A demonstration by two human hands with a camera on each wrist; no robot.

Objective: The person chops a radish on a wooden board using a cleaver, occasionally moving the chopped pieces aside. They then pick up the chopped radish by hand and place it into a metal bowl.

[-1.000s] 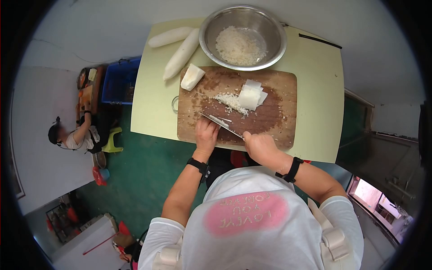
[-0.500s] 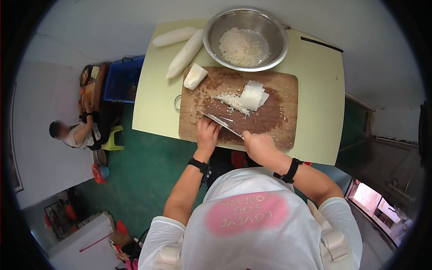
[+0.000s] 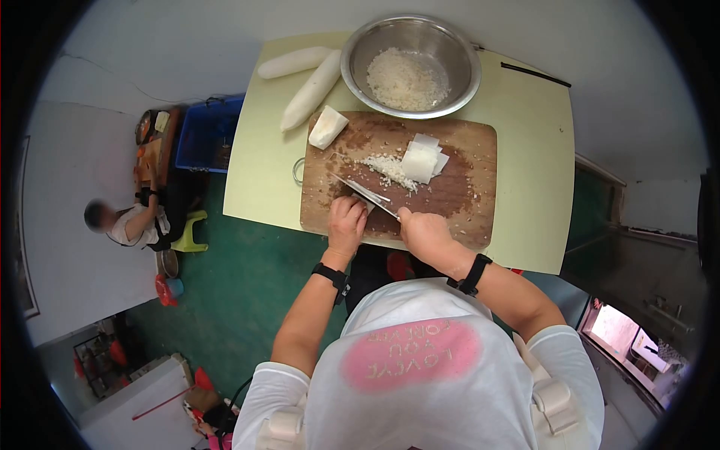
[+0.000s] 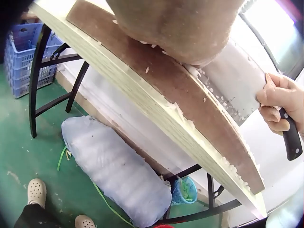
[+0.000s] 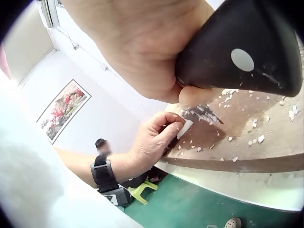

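Note:
Fingers of my right hand [image 3: 429,238] curl round the black handle [image 4: 292,137] of a broad knife [image 4: 237,76], its blade angled across the wooden board [image 3: 450,217]. Beside the blade, my left hand [image 3: 347,225] holds a white radish piece [image 5: 185,128] down with bent fingertips. Thin white strips lie along the blade in the head view. Farther up the board are a small heap of chopped white bits [image 3: 386,166], a few stacked thin slices [image 3: 421,160] and a peeled chunk [image 3: 328,127].
A steel bowl [image 3: 411,105] of chopped bits stands behind the board. Two whole white radishes [image 3: 311,90] lie at the back left of the pale green table [image 3: 259,172]. A metal ring [image 3: 298,172] is beside the board. Another person [image 3: 127,221] sits at the left.
My right hand and the knife have shifted slightly up and to the left, and the blade's tilt has changed a little. My left hand stays in nearly the same place.

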